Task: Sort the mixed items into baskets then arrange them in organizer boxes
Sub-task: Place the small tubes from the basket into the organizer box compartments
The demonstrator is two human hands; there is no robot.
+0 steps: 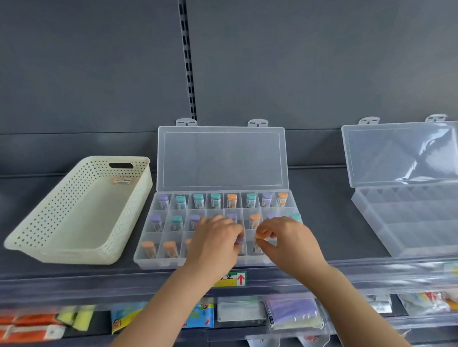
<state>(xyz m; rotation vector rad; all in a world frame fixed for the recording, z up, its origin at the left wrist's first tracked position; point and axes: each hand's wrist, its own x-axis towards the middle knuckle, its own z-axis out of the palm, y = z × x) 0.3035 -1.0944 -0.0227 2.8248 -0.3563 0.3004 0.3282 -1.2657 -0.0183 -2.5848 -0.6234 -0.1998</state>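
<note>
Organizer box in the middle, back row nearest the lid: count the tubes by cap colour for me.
Teal-capped tubes: 4
Purple-capped tubes: 2
Orange-capped tubes: 2
Total: 8, in the back row of the organizer box.

Both forearms are bare, coming up from the bottom edge and converging toward centre. The left forearm angles up and to the right, the right forearm up and to the left. I log the left hand palm down with its fingers curled under. The tips meet a purple-capped tube, but I can't confirm a grip. The right hand is palm down, thumb and forefinger pinching a small tube. The hands are close together, not touching.
</note>
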